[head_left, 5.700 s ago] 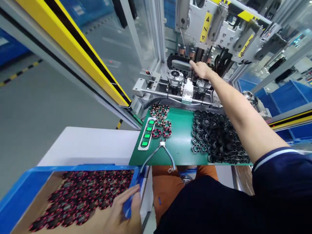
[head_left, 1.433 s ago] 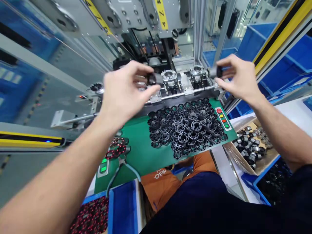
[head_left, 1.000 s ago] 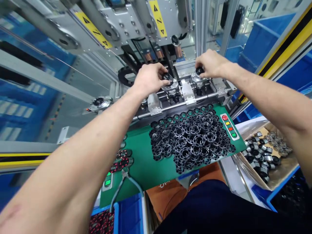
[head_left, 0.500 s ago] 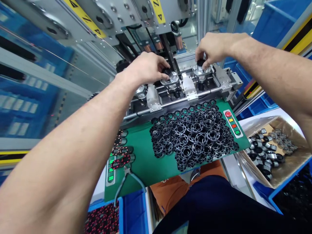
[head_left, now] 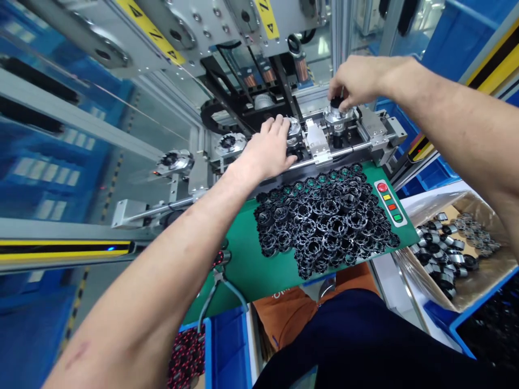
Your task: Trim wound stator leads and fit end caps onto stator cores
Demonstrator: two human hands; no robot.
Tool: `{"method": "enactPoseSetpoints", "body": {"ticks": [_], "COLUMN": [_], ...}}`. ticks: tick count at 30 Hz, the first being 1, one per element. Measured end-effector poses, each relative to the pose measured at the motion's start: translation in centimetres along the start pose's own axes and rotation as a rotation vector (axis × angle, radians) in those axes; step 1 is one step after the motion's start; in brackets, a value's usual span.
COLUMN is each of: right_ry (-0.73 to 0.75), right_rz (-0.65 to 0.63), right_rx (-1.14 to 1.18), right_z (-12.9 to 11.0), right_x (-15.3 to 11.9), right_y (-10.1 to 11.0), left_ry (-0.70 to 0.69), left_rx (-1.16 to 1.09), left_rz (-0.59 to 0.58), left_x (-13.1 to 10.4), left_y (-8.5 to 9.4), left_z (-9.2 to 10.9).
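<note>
My right hand point(head_left: 359, 81) pinches a black stator core point(head_left: 336, 101) from above, at the rightmost round metal holder point(head_left: 337, 115) of the machine. Fingers stretched and thumb apart, my left hand point(head_left: 271, 145) lies flat over the neighbouring metal holder point(head_left: 293, 127). Its palm side is hidden, and I see nothing gripped in it. Farther left, two more holders point(head_left: 231, 143) each carry a black-toothed core. Below the hands, a dense stack of black stator cores point(head_left: 324, 221) stands on the green work surface point(head_left: 243, 270).
Blue-handled pliers point(head_left: 219, 278) lie at the green surface's left. A button panel point(head_left: 390, 202) is at its right. A lined box point(head_left: 482, 281) holds silver-and-black cores. A blue bin point(head_left: 227, 346) stands beside red-wound parts point(head_left: 186, 351). The machine head point(head_left: 211, 27) hangs above.
My left hand has gone from pinching at a black core to lying stretched out over that holder, a little lower. My right hand keeps its place at the right holder. The view has shifted slightly.
</note>
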State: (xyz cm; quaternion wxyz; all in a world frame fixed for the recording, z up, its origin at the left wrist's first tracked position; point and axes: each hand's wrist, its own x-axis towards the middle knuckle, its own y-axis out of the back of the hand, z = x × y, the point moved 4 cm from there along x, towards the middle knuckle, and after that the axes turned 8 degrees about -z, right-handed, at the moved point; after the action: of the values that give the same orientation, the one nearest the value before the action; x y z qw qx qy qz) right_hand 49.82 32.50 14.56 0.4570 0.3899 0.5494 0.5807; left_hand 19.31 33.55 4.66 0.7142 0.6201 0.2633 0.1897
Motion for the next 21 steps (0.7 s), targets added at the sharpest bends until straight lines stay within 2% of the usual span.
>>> {"method": "enactPoseSetpoints", "body": {"ticks": [2, 4, 6, 8, 11, 13, 17, 21], "right_ry": [0.065, 0.077, 0.046, 0.017, 0.003, 0.003, -0.025, -0.053], "right_rz": [-0.096, -0.096, -0.014, 0.089, 0.183, 0.205, 0.228, 0.205], "right_rx": [-0.042, -0.064, -0.015, 0.088, 0.197, 0.216, 0.209, 0.167], "right_z": [-1.0, -1.9, -2.6, -3.2, -3.8, -4.0, -3.6, -3.1], "right_x": [-1.4, -3.4, -5.6, -7.4, -8.7, -8.8, -9.0, -9.2], "right_y": [-1.9, -4.1, -6.1, -7.6, -8.3, -8.1, -7.7, -7.8], "left_ry": [-0.006, 0.013, 0.077, 0.186, 0.341, 0.39, 0.453, 0.551], "left_rx": [-0.051, -0.086, -0.092, -0.111, -0.161, -0.168, -0.176, -0.176], "left_rz": [0.038, 0.144, 0.283, 0.398, 0.507, 0.508, 0.505, 0.585], "left_x": [-1.3, -3.5, -6.8, -10.7, -16.1, -18.5, -20.3, -20.6], "left_y": [0.0, 1.1, 2.3, 2.8, 1.7, 0.1, -2.7, -3.4], "left_z": [0.2, -1.0, -3.6, -7.1, -12.2, -14.1, -14.9, -14.4]}}
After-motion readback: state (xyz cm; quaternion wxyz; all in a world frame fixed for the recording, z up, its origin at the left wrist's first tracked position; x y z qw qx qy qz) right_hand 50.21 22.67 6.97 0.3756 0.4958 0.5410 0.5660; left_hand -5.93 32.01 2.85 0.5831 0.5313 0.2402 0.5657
